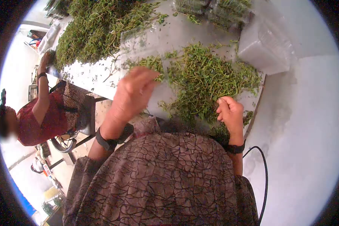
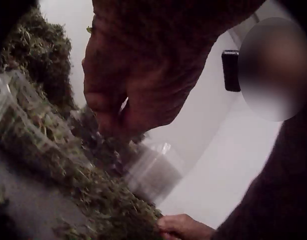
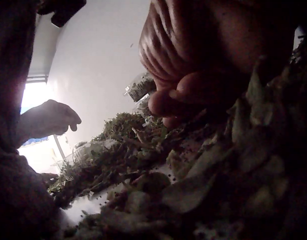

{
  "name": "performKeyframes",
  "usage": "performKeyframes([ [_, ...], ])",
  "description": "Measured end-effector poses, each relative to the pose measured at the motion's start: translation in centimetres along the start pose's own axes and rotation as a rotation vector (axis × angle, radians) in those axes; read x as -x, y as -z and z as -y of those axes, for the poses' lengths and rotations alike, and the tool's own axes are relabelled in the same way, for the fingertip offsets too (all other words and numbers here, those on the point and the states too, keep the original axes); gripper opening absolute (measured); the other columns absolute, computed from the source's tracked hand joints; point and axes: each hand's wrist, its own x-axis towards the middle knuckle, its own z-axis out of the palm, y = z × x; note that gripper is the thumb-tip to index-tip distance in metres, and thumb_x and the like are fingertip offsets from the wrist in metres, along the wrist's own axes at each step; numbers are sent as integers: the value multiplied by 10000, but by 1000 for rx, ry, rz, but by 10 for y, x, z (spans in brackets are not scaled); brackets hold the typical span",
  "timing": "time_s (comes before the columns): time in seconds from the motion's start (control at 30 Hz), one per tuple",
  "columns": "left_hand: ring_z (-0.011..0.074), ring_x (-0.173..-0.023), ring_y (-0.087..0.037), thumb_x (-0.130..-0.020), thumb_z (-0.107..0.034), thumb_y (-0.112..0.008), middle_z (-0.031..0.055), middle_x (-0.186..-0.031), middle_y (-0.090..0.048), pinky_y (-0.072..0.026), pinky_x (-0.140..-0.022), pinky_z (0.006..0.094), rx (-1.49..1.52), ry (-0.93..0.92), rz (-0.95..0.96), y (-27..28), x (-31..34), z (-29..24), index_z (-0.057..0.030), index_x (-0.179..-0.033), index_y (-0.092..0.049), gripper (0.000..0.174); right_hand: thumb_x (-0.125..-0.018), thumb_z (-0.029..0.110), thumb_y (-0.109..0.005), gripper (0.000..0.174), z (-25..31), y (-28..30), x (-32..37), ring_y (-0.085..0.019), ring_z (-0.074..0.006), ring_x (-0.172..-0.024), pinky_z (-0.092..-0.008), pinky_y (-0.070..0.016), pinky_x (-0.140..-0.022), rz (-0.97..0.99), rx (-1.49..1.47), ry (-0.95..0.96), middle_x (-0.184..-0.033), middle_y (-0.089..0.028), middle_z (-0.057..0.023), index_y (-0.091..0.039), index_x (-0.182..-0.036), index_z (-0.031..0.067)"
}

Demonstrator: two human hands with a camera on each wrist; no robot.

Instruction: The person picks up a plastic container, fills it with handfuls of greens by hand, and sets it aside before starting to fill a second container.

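Observation:
A loose pile of green leafy sprigs (image 1: 207, 81) is spread on the table before me. My left hand (image 1: 133, 92), blurred, is raised over the near side of the table, left of this pile. Its fingers are bent and the thumb comes close to them in the left wrist view; I cannot tell whether something is between them. My right hand (image 1: 231, 115) is low at the pile's right near edge, curled, pinching sprigs between thumb and fingers. In the right wrist view, leaves (image 3: 188, 192) fill the foreground below that hand. A clear plastic container (image 1: 139, 41) stands behind my left hand.
A bigger heap of sprigs (image 1: 98, 30) lies at the back left. Filled clear packs (image 1: 229, 15) stand at the back, beside a stack of clear plastic boxes (image 1: 265, 43) near the wall. Another person (image 1: 45, 111) sits at the left. A black cable (image 1: 266, 177) hangs at my right.

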Motion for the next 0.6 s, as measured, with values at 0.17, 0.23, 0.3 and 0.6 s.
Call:
performKeyframes([
  [0.17,320,-712,-597,-759,-56,-632,140,-855,-587,-505,-570,374,53,-182,253,-41,5,-10,-24,-963,-610,207,-881,182,-563,163,-3,0,-2,-538,-99,-431,-245,-414,-403,-8,31,18,-583,-574,-32,-628,-883,33],
  [0.23,326,-692,-590,-762,-61,-608,139,-837,-568,-499,-558,389,-37,-168,281,-49,2,-11,-26,-955,-592,197,-879,181,-567,163,-5,-1,-2,-540,-100,-428,-246,-416,-404,-4,-21,24,-577,-575,-35,-627,-874,30],
  [0.3,332,-672,-582,-765,-67,-584,137,-818,-550,-494,-546,405,-127,-153,314,-56,-2,-10,-29,-947,-574,186,-878,180,-568,163,-3,-1,-2,-541,-100,-428,-247,-417,-404,-12,-12,21,-574,-574,-35,-626,-868,27],
  [0.6,276,-555,-556,-685,-40,-547,194,-875,-455,-470,-475,393,-542,-258,361,-83,5,-10,-5,-911,-511,231,-875,178,-571,170,-1,-1,-2,-541,-106,-422,-250,-418,-405,-10,19,42,-572,-576,-34,-623,-861,17],
])
